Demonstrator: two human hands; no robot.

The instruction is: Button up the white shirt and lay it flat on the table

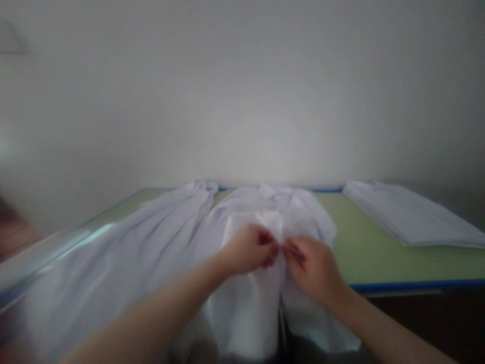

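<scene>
A white garment (250, 298), which looks like a shirt or coat, is spread over the near table edge and hangs down in front of me. My left hand (255, 247) pinches its front edge from the left. Close against it, my right hand (312, 265) pinches the facing edge, fingertips nearly touching the left ones. Whatever small part lies between the fingertips is too blurred to make out. Below the hands the two edges hang apart with a dark gap between them. The garment's collar end (276, 192) lies toward the wall.
Another white garment (151, 237) lies in folds on the left. A stack of folded white cloth (413, 215) rests at the right on the green table (371, 268), which has a blue edge. Behind stands a plain wall (242, 101). A blurred reddish shape (15, 227) is at far left.
</scene>
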